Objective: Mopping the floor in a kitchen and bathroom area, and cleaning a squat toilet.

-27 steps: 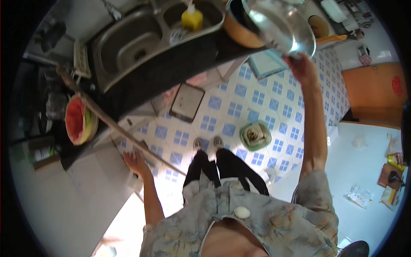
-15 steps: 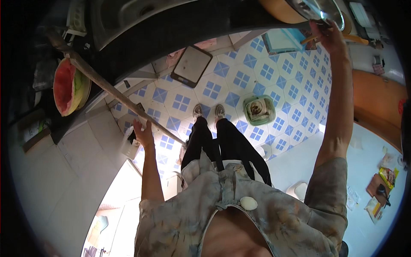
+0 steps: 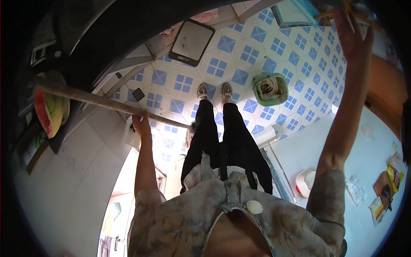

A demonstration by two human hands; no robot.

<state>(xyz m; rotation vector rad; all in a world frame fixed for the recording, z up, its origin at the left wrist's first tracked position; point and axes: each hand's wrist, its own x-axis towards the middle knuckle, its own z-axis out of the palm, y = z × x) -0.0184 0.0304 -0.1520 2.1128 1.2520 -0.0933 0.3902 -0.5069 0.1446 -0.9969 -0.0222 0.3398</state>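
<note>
A long wooden mop handle (image 3: 98, 101) slants across the left, its far end rising past a cut watermelon (image 3: 53, 111). Pale strands (image 3: 188, 138) show at its lower end beside my leg. The fingers of my left hand (image 3: 141, 124) are wrapped round the handle. My right hand (image 3: 354, 40) is raised at the upper right, fingers stretched and apart, with nothing seen in it. Near its fingertips is an orange-brown stick-like piece (image 3: 371, 22); whether they touch it I cannot tell.
A green tub (image 3: 270, 89) stands on the blue-and-white tiles right of my feet. A dark-framed flat panel (image 3: 192, 43) lies ahead, near a floor drain (image 3: 138, 94). The dark counter edge (image 3: 111, 55) runs along the upper left. Small packages (image 3: 394, 177) lie on a pale surface at right.
My left hand, open beside the handle before, has closed round it. The handle now lies flatter in view. My right hand has left the shiny round metal thing, now out of view.
</note>
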